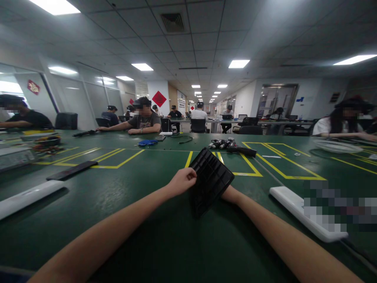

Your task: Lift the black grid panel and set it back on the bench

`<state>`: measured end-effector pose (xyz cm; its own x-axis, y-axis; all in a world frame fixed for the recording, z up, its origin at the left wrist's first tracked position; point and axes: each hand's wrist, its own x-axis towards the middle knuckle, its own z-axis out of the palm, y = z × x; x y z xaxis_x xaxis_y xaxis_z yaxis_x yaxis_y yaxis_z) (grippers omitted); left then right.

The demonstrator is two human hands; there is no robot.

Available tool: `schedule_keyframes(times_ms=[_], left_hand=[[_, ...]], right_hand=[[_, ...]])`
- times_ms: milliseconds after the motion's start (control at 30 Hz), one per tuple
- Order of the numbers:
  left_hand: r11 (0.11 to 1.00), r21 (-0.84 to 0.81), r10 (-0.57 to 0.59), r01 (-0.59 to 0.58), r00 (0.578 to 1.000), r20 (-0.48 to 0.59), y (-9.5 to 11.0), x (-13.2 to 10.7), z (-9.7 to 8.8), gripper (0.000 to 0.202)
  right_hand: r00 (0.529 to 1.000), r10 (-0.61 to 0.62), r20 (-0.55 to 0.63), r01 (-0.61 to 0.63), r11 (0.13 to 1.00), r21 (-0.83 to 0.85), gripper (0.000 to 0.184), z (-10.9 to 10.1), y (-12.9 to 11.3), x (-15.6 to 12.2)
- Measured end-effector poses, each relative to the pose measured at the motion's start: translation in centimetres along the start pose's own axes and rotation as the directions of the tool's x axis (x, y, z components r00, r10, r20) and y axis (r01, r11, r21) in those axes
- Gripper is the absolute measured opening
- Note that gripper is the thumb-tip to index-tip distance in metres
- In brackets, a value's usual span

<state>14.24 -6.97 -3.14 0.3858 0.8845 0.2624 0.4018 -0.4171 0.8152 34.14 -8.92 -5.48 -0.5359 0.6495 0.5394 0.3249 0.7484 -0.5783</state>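
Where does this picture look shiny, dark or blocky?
Head view: ceiling lights glow bright white, and the green table has a pale glare patch beside the left forearm; head view: the black ribbed panel looks dark, as does the table below it; head view: blocky squares hide part of the right-hand white bar.

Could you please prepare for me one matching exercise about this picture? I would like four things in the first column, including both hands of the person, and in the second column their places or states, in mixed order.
Column one
1. black panel
2. left hand
3. right hand
4. red diamond sign

Column two
A. mostly hidden behind something
B. on a white pillar in the background
C. tilted, with its grid side in view
D. curled, at the panel's left edge

Right pairs: 1-C, 2-D, 3-A, 4-B
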Motion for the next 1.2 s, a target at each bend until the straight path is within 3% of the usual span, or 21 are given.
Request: schedule_keyframes(times_ms=[67,133,200,300,367,433,567,633,767,867,1000,1100,1200], left_hand=[[0.953,-0.259,-0.164,0.156,0.986,-0.009,-0.1,0.3,-0.1,0.006],[0.813,-0.502,-0.326,0.295,0.945,0.027,-0.2,0.4,-0.2,0.005],[0.726,-0.586,-0.399,0.361,0.914,0.068,-0.3,0.5,-0.4,0.008],[0.849,-0.407,-0.334,0.336,0.939,0.077,-0.4,0.4,-0.3,0.022],[0.951,-0.189,-0.234,0.243,0.970,0.068,-0.5,0.3,-0.1,0.039],[0.990,0.015,-0.141,0.140,0.988,0.058,-0.5,0.2,0.1,0.046],[0.944,0.324,0.072,-0.069,0.997,0.003,-0.5,0.1,0.4,0.033],[0.901,0.419,0.139,-0.114,0.990,-0.030,-0.5,0.2,0.1,0.028],[0.827,0.562,0.109,-0.002,0.982,-0.157,-0.8,0.9,-2.4,0.028],[0.694,0.674,-0.050,0.253,0.951,-0.306,-1.7,1.3,-6.4,0.037],[0.471,0.677,-0.268,0.566,0.823,-0.501,-3.7,1.1,-12.0,0.052],[0.386,0.624,-0.350,0.679,0.734,-0.582,-5.4,0.6,-14.6,0.061],[0.339,0.592,-0.389,0.731,0.682,-0.620,-6.9,0.4,-15.7,0.063]], right_hand=[[1.000,-0.024,0.011,0.024,0.999,-0.029,0.049,0.0,0.0,0.0],[0.999,-0.032,0.024,0.033,0.997,-0.063,0.048,0.0,0.1,0.0],[1.000,-0.016,0.025,0.018,0.997,-0.079,0.048,0.0,0.4,0.0],[1.000,-0.018,0.019,0.019,0.998,-0.068,0.049,0.1,0.9,-0.1],[0.999,-0.041,0.013,0.041,0.998,-0.051,0.049,0.2,1.1,0.0],[0.998,-0.057,0.003,0.057,0.998,-0.028,0.048,0.3,1.0,0.1],[0.998,-0.059,0.015,0.058,0.998,0.019,0.042,0.4,0.5,0.5],[0.999,-0.038,0.032,0.037,0.999,0.030,0.038,0.3,0.8,0.8],[0.993,0.101,-0.054,-0.105,0.990,-0.091,0.036,-0.9,3.2,0.6],[0.932,0.290,-0.219,-0.353,0.864,-0.359,0.041,-3.6,5.4,-0.4],[0.803,0.430,-0.413,-0.595,0.535,-0.599,0.039,-7.3,7.3,-2.6],[0.735,0.474,-0.485,-0.667,0.375,-0.644,0.035,-8.4,8.1,-4.0],[0.722,0.491,-0.488,-0.673,0.333,-0.661,0.032,-8.3,8.5,-4.6]])
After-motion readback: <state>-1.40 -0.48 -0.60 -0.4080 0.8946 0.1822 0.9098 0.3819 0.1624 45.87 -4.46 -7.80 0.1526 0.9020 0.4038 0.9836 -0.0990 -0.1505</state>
